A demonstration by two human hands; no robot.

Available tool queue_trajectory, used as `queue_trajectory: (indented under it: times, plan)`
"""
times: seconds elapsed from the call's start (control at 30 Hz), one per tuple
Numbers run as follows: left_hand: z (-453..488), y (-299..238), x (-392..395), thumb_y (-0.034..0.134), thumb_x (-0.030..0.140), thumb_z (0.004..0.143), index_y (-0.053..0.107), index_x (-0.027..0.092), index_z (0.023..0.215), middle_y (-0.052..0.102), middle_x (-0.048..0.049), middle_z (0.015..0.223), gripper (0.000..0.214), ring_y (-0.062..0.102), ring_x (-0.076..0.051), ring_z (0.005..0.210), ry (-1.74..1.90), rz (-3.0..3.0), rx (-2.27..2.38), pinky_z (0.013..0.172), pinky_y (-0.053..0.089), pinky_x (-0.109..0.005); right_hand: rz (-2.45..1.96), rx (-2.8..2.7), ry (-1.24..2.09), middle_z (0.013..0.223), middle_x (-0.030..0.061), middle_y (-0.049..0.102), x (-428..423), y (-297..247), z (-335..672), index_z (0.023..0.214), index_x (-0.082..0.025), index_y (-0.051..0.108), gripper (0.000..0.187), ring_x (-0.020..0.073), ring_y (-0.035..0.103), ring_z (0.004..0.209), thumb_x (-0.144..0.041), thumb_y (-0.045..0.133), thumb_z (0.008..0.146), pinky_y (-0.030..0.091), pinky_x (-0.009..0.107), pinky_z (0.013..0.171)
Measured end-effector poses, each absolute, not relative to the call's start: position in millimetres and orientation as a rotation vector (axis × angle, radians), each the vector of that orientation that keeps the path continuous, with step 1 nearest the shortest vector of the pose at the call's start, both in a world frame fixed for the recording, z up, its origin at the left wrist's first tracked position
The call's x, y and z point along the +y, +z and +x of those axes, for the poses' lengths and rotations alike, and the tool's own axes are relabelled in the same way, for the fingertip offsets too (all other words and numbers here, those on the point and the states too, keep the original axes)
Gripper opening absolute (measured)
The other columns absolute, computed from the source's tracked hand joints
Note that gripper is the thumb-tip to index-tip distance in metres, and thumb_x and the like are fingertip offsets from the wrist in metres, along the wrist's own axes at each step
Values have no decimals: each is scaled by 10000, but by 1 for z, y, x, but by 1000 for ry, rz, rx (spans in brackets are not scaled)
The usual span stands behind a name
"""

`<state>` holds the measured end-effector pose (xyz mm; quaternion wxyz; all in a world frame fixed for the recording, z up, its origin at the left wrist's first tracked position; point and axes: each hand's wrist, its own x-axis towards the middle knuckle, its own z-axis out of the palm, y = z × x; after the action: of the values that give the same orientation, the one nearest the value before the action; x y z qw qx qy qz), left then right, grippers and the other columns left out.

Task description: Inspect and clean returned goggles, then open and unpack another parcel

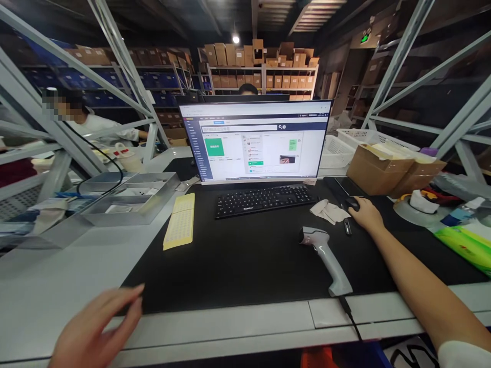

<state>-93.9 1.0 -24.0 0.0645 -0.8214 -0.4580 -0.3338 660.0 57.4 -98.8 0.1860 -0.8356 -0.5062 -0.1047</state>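
Note:
My right hand (367, 214) rests on a black computer mouse (352, 203) to the right of the black keyboard (266, 199), fingers curled over it. My left hand (97, 329) hovers low at the front left edge of the black desk mat (245, 260), fingers stretched out and slightly blurred, holding nothing. A grey barcode scanner (325, 255) lies on the mat between my hands, its cable running off the front edge. The monitor (256, 140) behind the keyboard shows a white web page with a chat window.
A yellow label sheet (180, 221) lies left of the keyboard, beside a clear plastic tray (128, 197). Cardboard boxes (387, 168), a white basket (347, 145) and green packets (466, 243) crowd the right side. A seated person (90, 122) works at the far left.

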Motion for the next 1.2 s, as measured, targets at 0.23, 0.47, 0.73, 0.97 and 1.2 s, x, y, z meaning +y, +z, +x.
queue_trajectory:
  times: [0.23, 0.47, 0.73, 0.97, 1.2]
  plan:
    - [-24, -20, 127, 502, 319, 906, 709, 202, 946, 677, -28, 793, 241, 658, -172, 782, -1267, -2541, -1426, 775, 535, -301, -2412, -1321, -270, 1298, 199, 636, 56, -99, 660, 1310, -124, 606, 528, 335, 635, 1145, -411, 576, 868, 506, 433, 956]
    - [-39, -62, 168, 555, 509, 754, 751, 174, 937, 728, -63, 785, 428, 666, -222, 770, -1526, -2213, -2154, 767, 533, -333, -2403, -1412, -325, 1423, 150, 583, 59, -102, 664, 1328, -173, 631, 513, 317, 608, 1212, -394, 545, 873, 485, 417, 1022]
    - [-44, -65, 171, 590, 581, 675, 764, 175, 919, 689, -36, 690, 504, 622, -194, 674, -1624, -2248, -2376, 656, 510, -291, -2382, -1399, -332, 1296, 192, 643, 62, -110, 675, 1287, -106, 623, 543, 338, 621, 1176, -424, 555, 853, 493, 433, 1008]
    - [-43, -68, 168, 584, 617, 681, 772, 171, 948, 699, -37, 713, 553, 620, -194, 687, -1566, -2307, -2399, 685, 516, -290, -2376, -1419, -329, 1390, 197, 598, 63, -111, 676, 1394, -102, 556, 632, 354, 586, 1251, -423, 536, 850, 481, 451, 1037]
    - [-44, -65, 165, 569, 597, 713, 767, 183, 929, 695, -32, 696, 507, 623, -199, 695, -1654, -2198, -2342, 690, 494, -295, -2357, -1423, -292, 1278, 207, 644, 65, -112, 680, 1252, -90, 616, 553, 360, 599, 1214, -431, 520, 828, 492, 466, 1022]
